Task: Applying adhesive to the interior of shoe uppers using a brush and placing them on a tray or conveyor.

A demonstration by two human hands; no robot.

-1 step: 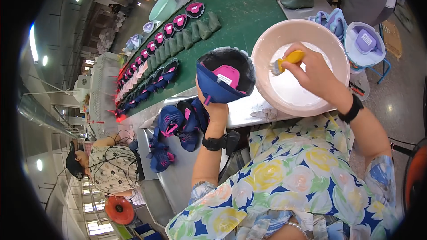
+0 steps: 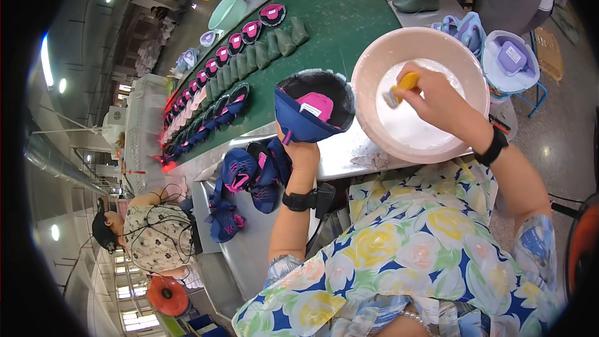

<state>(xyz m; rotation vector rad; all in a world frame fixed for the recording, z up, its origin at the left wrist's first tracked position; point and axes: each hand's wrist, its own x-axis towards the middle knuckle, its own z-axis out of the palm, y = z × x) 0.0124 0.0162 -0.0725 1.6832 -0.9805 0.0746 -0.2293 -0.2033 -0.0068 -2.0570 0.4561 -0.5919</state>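
Note:
My left hand (image 2: 302,155) grips a navy shoe upper (image 2: 301,120) from below, its opening turned up. Inside it show a dark lining and a pink piece with a white label. In my right hand (image 2: 435,99) is a brush with a yellow handle (image 2: 408,81), its bristles pointing down at the left. The brush is over a wide pale pink basin (image 2: 375,56) that holds white liquid. Whether the bristles touch the liquid I cannot tell. More navy and pink shoe uppers (image 2: 239,170) lie in a pile left of my left wrist.
Rows of shoe uppers and green shoe lasts (image 2: 286,42) stand on the green conveyor belt (image 2: 349,6) beyond. A single last (image 2: 415,2) rests on the far metal edge. Lilac uppers (image 2: 513,56) sit right of the basin. Co-workers (image 2: 159,235) are at the left and far side.
My right hand has turned the brush slightly, and its bristles have shifted a little to the right and down. The shoe upper in my left hand has moved slightly left.

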